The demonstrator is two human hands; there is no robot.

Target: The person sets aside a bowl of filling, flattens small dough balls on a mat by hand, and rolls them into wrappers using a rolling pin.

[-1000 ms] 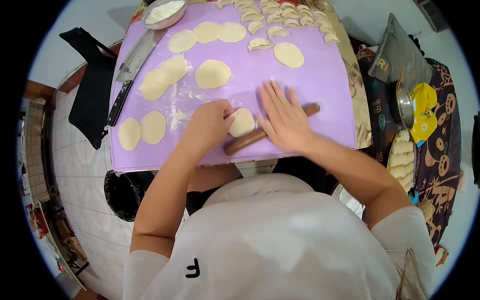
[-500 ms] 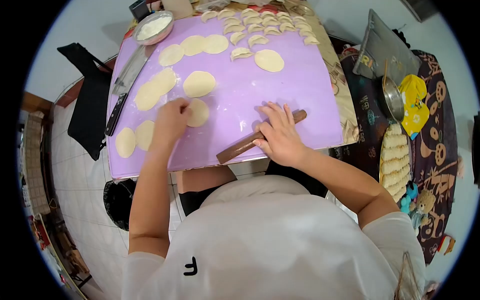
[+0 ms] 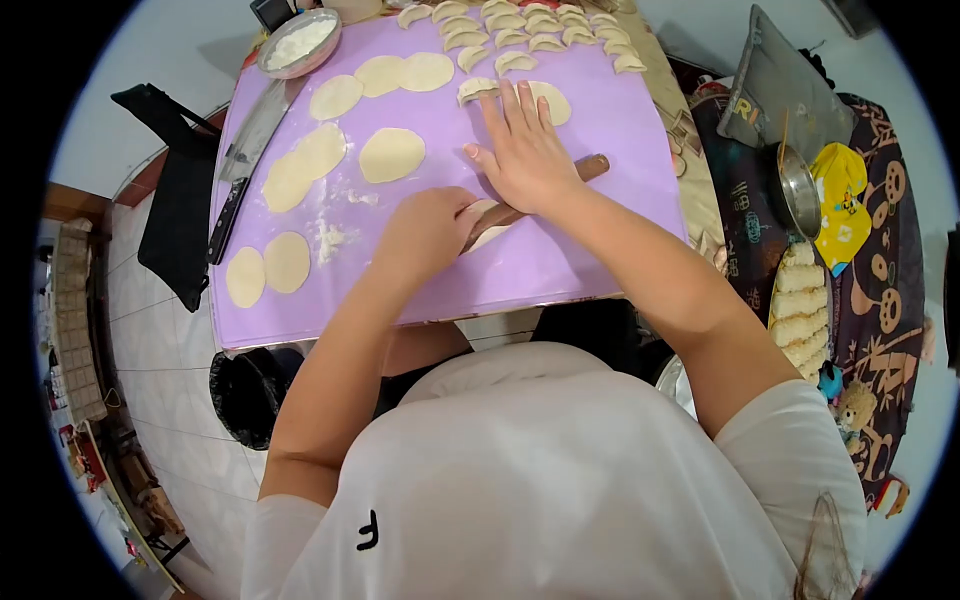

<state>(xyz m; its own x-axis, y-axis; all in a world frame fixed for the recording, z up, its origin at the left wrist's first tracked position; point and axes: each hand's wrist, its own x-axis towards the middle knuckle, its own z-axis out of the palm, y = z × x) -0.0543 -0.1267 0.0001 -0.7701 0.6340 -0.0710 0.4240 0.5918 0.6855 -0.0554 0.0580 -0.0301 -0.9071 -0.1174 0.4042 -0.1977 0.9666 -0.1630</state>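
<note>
My right hand (image 3: 525, 150) lies flat with fingers stretched out, its palm pressing on the wooden rolling pin (image 3: 592, 168). Under the pin is a dumpling wrapper (image 3: 488, 236), mostly covered by the pin and my hands. My left hand (image 3: 428, 230) is closed at the wrapper's left edge, beside the pin's near end; its fingertips are partly hidden. Beyond my right fingertips are a folded dumpling (image 3: 478, 90) and a round wrapper (image 3: 552, 103). Another wrapper (image 3: 392, 155) lies above my left hand.
The purple mat (image 3: 590, 260) carries several wrappers on its left, rows of folded dumplings (image 3: 515, 62) at the back and a flour patch (image 3: 330, 238). A cleaver (image 3: 255, 140) lies along the left edge, near a flour bowl (image 3: 300, 45). A metal pot (image 3: 797, 195) stands right.
My left hand has carried a wrapper from the left to the rolling pin. My right hand has moved from gripping the pin to lying flat over it, with the wrapper beneath.
</note>
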